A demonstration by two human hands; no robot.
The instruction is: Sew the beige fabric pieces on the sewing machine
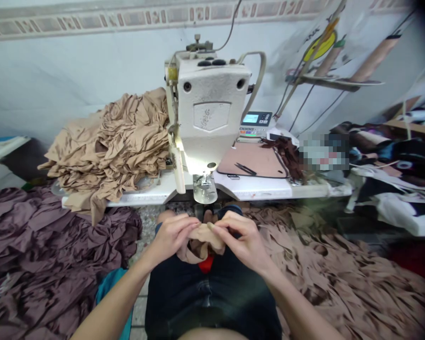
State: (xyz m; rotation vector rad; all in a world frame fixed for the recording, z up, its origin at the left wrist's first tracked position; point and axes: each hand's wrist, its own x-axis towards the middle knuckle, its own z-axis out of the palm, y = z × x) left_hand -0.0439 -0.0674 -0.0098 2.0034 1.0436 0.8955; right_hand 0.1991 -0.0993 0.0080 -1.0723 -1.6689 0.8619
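Note:
Between my two hands a piece of beige fabric [199, 248] is held up over my lap, its lower part hanging in folds. My left hand [175, 231] pinches its left end, and my right hand [242, 236] grips the right end between thumb and fingers. Just beyond the hands stands a white sewing machine [214, 113], its needle area lit above a rounded metal plate [204, 191]. A small patch of red [206, 264] shows beneath the fabric; what it belongs to is hidden.
Tan fabric [120, 137] is heaped on the machine table [262, 189] at left. Black snips [245, 168] lie on a pink mat [251, 158] beside a control panel [257, 120]. Purple cloth [49, 245] piles up at left, brown cloth [340, 274] at right. Thread cones [375, 59] stand upper right.

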